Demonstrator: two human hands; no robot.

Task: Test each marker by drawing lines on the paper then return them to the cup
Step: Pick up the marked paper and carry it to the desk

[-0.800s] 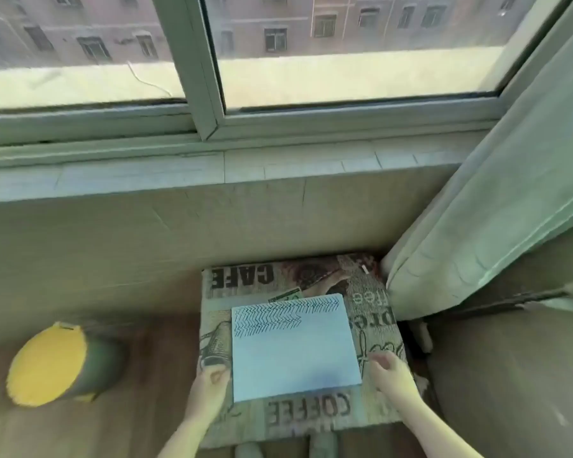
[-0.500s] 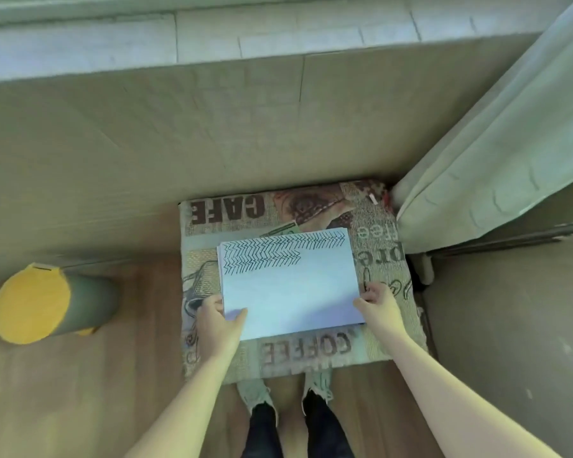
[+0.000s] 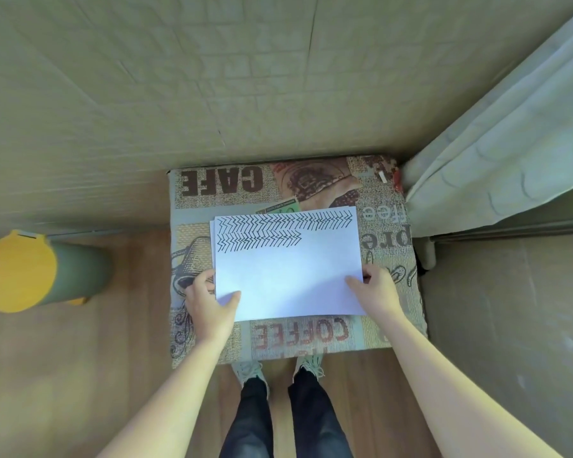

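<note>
Between both hands [image 3: 209, 304], marked paper [image 3: 288, 276].

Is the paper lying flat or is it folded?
Flat and unfolded. The paper lies spread on the cushion, no crease visible; the left hand and right hand hold its near corners.

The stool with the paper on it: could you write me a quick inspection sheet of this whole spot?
Surface: stool with a coffee-print cover.
Job's things: paper, two rows of black zigzag lines along its far edge; no markers or cup seen.
Clutter: green can with a yellow lid on the floor.
Hands: left hand and right hand each pinch a near corner of the paper.
Cables: nothing seen.
Surroundings: wall, curtain, wooden floor.
</note>
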